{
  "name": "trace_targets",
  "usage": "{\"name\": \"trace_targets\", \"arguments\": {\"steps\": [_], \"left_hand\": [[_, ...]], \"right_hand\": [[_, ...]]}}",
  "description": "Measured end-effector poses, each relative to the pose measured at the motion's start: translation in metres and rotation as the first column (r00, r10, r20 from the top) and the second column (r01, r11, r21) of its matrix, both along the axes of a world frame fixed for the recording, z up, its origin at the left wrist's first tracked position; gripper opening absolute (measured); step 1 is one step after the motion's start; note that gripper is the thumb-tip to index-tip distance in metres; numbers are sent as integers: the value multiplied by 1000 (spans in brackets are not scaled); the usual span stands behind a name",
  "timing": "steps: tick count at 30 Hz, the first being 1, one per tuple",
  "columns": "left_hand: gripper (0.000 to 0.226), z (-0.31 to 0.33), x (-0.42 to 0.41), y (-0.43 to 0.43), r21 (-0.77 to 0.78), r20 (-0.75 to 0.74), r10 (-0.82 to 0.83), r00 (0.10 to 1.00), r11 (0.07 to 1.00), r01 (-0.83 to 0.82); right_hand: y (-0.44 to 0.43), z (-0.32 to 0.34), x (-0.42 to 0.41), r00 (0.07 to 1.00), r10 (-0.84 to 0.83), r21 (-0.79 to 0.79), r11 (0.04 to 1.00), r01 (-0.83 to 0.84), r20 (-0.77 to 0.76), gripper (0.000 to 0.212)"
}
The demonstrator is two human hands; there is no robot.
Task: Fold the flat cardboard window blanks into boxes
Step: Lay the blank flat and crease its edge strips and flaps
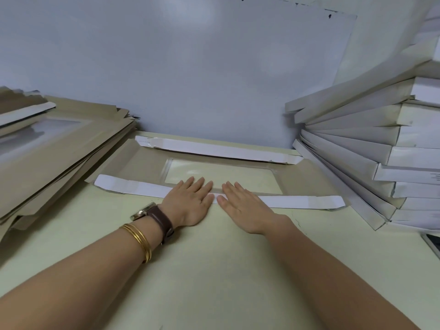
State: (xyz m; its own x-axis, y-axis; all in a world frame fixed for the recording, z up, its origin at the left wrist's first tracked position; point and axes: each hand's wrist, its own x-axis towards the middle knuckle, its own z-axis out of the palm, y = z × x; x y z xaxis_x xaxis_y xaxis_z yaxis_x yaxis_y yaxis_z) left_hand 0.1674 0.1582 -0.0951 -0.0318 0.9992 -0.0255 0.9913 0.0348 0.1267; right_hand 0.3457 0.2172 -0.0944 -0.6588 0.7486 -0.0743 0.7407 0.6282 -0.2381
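Your fingers [199,185] lie straight and close together on both hands, gripping nothing; they press flat onto cardboard. Largest around you is the pale green tabletop [214,270], backed by a grey-blue wall [190,67]. On your right leans a tall stack of folded white boxes [381,151]. On your left sits a pile of flat brown cardboard blanks [59,151], well apart from your hands. Between the two lies the flat brown cardboard blank with a clear rectangular window [147,163], directly under your fingertips. Its near long white flap [138,186] is folded over inward. Your left hand [190,202] and right hand [240,207] rest side by side on the middle of that flap, thumbs almost touching, fingertips reaching past it to the window's near edge. The far white flap [214,150] lies folded too, clear of your fingers. A brown-strapped wristwatch [159,217] and thin gold bangles [140,239] ring your left wrist.
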Motion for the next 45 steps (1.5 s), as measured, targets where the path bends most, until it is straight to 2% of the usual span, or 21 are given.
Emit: {"name": "trace_targets", "arguments": {"steps": [5,15,21,24,27,29,33,35,37,40,42,45], "left_hand": [[54,0,-34,-10,-17,-19,84,996,996,-84],[58,-3,-96,-32,-26,-28,206,978,978,-207],[56,-4,-122,-42,-32,-24,239,971,970,-239],[55,-5,-125,-43,-19,-14,243,970,970,-243],[54,-6,-124,-43,11,2,242,970,970,-242],[53,-5,-121,-42,54,3,252,968,966,-252],[47,0,-107,-42,251,-76,283,956,933,-257],[49,6,-93,-44,362,-98,248,964,911,-197],[49,11,-72,-45,400,-57,187,981,905,-149],[44,14,-29,-45,360,-12,54,998,932,-46],[44,13,0,-46,343,42,-53,998,939,35],[44,14,34,-46,309,137,-126,983,948,79]], "right_hand": [[13,-2,35,997,-40,42,998,37,61,58],[32,3,99,979,-179,47,983,176,93,54],[40,9,133,967,-235,7,972,236,98,72],[45,14,152,956,-253,38,967,250,147,83],[46,19,162,943,-264,59,964,258,201,87],[45,20,161,940,-268,66,963,259,212,80],[37,21,156,934,-276,92,961,262,228,66],[29,24,152,927,-291,127,955,267,236,65],[17,27,143,923,-299,190,947,257,241,64],[-5,27,126,922,-300,296,929,223,244,60],[-18,28,114,916,-313,321,920,226,252,58],[-30,30,102,899,-350,341,905,253,262,54]]}}
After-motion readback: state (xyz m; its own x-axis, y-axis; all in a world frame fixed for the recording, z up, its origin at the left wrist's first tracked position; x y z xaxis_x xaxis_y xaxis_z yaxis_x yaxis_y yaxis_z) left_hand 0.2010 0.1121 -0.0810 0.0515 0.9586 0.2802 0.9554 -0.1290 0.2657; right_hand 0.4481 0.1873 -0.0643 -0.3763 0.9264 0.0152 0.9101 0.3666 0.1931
